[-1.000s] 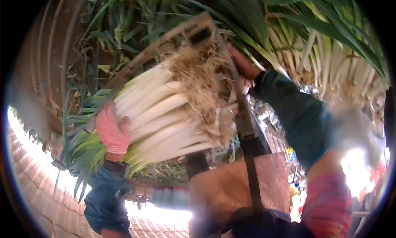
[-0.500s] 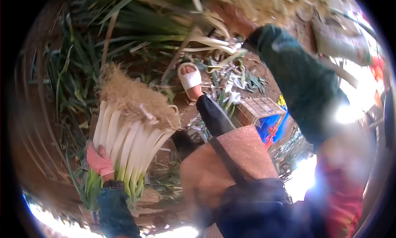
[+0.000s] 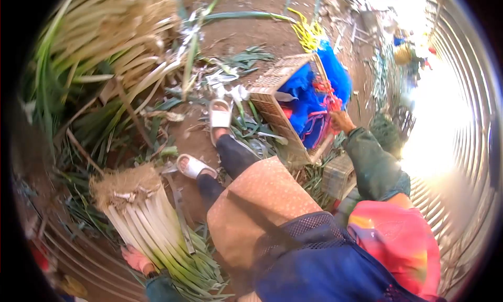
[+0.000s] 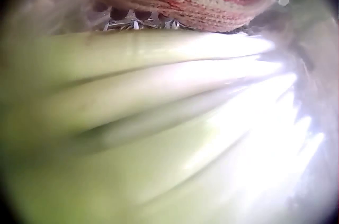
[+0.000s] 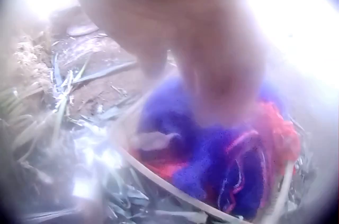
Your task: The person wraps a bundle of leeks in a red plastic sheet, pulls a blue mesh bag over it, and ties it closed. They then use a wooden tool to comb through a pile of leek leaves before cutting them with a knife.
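In the head view, a bundle of white-stemmed leeks (image 3: 152,223) lies at the lower left, roots toward the top. My left hand (image 3: 137,259), in a pink glove, grips its left edge; the left wrist view shows the knit glove (image 4: 185,1) against pale stems (image 4: 159,86). My bare right hand (image 3: 341,122) is over the right side of a tipped plastic crate (image 3: 277,113), by red ties (image 3: 326,95). In the right wrist view, blurred fingers (image 5: 222,81) point down over blue mesh (image 5: 201,155), with no held thing visible.
A large leek pile (image 3: 110,45) fills the upper left. Leaf scraps (image 3: 246,58) litter the soil around my white sandals (image 3: 193,166). A smaller crate (image 3: 338,176) stands below my right forearm, and yellow ties (image 3: 308,32) lie beyond the larger crate.
The view has swung right. My right hand has left the leek pile and come to the crate of blue mesh. My left hand has lowered with the bundle.
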Demonstrator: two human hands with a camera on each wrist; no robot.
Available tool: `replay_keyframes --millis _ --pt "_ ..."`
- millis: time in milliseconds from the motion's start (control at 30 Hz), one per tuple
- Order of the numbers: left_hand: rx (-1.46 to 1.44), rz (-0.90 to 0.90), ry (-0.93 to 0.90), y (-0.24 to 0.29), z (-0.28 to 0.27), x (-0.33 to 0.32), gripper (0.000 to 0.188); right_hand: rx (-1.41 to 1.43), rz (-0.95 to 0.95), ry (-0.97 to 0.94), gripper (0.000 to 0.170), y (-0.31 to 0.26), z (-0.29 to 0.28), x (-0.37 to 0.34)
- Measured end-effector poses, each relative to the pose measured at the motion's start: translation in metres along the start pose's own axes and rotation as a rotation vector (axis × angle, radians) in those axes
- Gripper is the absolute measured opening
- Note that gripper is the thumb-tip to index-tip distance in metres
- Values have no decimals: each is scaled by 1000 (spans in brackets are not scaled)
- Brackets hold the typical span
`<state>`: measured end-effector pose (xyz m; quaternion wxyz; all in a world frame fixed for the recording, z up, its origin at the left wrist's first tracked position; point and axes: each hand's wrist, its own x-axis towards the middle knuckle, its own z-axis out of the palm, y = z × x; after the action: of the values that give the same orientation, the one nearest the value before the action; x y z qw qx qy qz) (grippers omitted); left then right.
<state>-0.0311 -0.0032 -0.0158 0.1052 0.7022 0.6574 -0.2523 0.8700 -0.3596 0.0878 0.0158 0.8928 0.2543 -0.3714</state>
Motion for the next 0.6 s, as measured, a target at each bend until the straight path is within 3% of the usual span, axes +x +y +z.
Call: replay_keyframes --millis 33,133,200,267,300,333,433,467,600 --pt "-42 -57 29 23 -18 4 49 -65 -152 45 29 14 10 -22" --pt "-148 -160 86 68 -62 -3 49 142 -108 -10 27 18 54 -60" --pt "-228 -138 118 82 -70 0 49 626 467 -100 27 -15 75 -52" --pt "-381 -62 72 114 -84 7 49 499 232 -48 27 -9 105 -26" --pt "-454 -22 45 132 -94 12 49 500 293 -41 28 -17 111 -10" --pt "-491 -37 42 164 -112 11 48 381 132 119 29 -20 121 5" --pt "-560 -99 -1 277 -160 -5 42 157 -109 304 25 0 166 68" --pt "-528 -31 -20 303 -167 -8 41 72 -198 366 24 4 178 82" --pt "-448 239 -74 378 -172 -14 36 -131 -68 286 19 0 198 117"
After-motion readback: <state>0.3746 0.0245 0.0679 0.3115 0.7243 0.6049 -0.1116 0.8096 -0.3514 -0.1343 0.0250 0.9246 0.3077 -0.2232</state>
